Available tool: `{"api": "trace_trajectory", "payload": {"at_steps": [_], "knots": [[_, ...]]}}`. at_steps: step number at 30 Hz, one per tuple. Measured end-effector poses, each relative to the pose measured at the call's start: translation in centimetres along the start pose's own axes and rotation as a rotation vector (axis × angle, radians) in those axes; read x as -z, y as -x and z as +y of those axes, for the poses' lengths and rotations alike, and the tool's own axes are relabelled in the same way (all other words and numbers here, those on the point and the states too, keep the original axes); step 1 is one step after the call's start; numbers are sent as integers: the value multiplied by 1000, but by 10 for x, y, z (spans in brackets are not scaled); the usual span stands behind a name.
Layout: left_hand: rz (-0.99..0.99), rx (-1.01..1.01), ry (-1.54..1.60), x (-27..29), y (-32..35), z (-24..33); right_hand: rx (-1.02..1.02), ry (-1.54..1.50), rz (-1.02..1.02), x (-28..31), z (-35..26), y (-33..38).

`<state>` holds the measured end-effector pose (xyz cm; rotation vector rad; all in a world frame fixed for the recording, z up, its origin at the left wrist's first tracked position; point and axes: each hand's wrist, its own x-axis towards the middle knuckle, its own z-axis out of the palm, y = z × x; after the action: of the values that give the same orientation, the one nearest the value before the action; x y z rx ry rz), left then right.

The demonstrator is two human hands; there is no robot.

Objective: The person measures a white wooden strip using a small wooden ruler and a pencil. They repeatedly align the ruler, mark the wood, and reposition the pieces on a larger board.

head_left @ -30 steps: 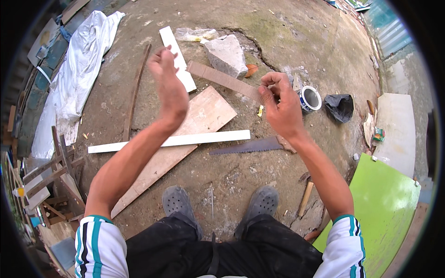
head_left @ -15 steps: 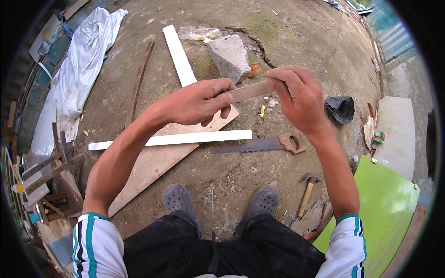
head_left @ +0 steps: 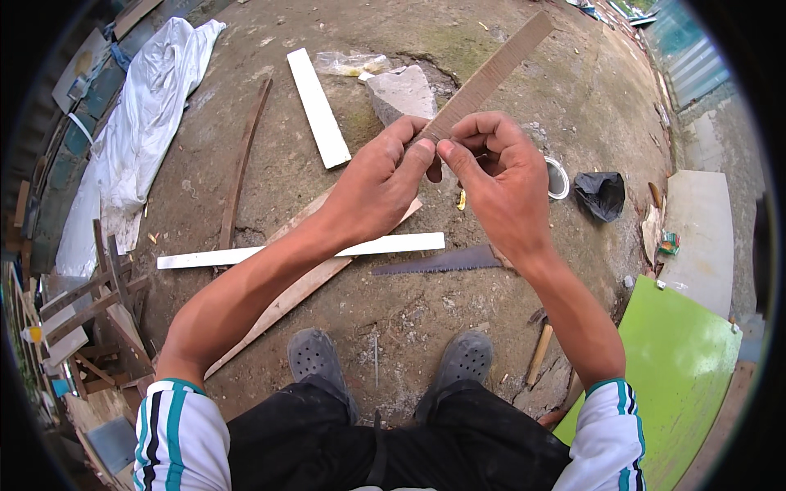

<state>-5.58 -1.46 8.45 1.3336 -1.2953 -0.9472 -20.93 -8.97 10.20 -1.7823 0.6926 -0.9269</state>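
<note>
Left hand (head_left: 381,180) and right hand (head_left: 509,184) work close together, each grip pinched closed on the near end of a brown strip (head_left: 491,75), held slanting away rightward above the ground (head_left: 360,299), handsaw (head_left: 442,261) lying nearer the feet (head_left: 315,358).

One held strip (head_left: 489,78), two white bars (head_left: 319,108) (head_left: 401,243).

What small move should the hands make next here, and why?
Probably slide the right hand outward along the brown strip: it and the left hand both have fingers at the strip's near end, while the far end points up and to the right, unsupported.
</note>
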Motion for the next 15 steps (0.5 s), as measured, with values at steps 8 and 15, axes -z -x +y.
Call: {"api": "trace_trajectory", "payload": {"at_steps": [8,15], "knots": [[33,-23,-9,-5,2,-5,-34,54,-16,2,-4,-3],[42,14,-74,-6,3,-2,-83,72,-55,4,-9,-6]]}}
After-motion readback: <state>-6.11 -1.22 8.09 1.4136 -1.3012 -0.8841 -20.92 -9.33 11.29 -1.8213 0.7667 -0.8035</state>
